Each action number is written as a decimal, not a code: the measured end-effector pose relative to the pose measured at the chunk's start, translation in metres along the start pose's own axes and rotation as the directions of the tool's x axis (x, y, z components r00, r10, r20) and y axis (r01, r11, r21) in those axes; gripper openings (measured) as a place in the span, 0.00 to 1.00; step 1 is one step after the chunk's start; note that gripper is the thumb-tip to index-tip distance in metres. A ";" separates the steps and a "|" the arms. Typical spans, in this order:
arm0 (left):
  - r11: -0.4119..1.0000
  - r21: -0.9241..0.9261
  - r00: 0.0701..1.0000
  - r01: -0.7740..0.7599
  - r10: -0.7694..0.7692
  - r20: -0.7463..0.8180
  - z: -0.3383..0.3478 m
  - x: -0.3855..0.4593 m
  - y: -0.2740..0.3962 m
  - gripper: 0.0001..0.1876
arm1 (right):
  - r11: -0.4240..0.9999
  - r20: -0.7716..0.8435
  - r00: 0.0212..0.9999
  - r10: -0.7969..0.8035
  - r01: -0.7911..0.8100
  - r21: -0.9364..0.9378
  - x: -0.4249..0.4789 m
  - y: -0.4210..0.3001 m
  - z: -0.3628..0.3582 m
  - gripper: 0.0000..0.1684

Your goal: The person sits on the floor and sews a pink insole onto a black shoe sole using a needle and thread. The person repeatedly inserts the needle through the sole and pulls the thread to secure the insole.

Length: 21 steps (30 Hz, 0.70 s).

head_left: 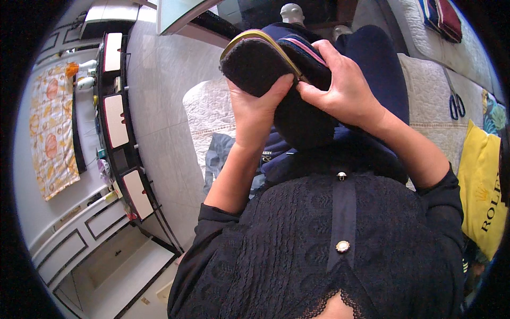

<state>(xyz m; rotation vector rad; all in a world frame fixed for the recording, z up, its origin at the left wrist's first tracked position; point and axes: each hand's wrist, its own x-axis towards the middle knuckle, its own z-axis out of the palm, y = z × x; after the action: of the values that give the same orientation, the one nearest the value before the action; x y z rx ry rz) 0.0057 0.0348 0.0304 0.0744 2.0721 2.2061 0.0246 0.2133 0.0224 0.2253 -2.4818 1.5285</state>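
Above my lap I hold black, fleecy insole-shaped pieces with both hands. My left hand (255, 105) grips the near black insole (257, 60), its thumb pressing on the face and its fingers mostly hidden behind. A yellow edge runs around the curved tip of this piece. My right hand (344, 85) pinches a second dark insole (305, 58) with a pink edge strip, just to the right of the first. My two thumbs nearly meet at the yellow edge. Whether the pieces are joined lower down is hidden. Their lower black part reaches down toward my dark blue trousers.
Scissors (457, 105) with dark handles lie on the quilted cover (428, 91) to my right. Nearer me is a yellow fabric piece (478, 179) bearing writing. A low cabinet (117, 121) stands across the tiled floor (159, 95) at left. A white mannequin head (293, 14) is ahead.
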 end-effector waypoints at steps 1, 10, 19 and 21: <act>1.000 0.000 1.000 -0.007 0.007 0.000 0.000 0.000 -0.001 0.32 | 1.000 -0.008 1.000 -0.001 0.001 0.002 0.000 0.000 0.000 0.31; 1.000 -0.021 0.999 -0.007 0.008 0.037 -0.001 0.001 0.000 0.32 | 1.000 -0.030 0.999 -0.024 0.023 -0.011 -0.001 -0.001 0.002 0.30; 1.000 -0.013 1.000 -0.017 0.017 0.024 -0.003 0.003 -0.006 0.34 | 0.998 -0.051 0.997 -0.060 0.059 -0.017 -0.001 0.000 0.004 0.30; 1.000 -0.007 1.000 -0.010 0.010 0.024 -0.003 0.003 -0.007 0.34 | 0.998 -0.034 0.998 -0.056 0.055 -0.025 -0.001 0.000 0.004 0.29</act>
<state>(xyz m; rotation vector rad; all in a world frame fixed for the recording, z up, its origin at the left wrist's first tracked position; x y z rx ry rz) 0.0028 0.0324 0.0233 0.1106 2.0567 2.2063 0.0256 0.2096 0.0204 0.2585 -2.4446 1.4673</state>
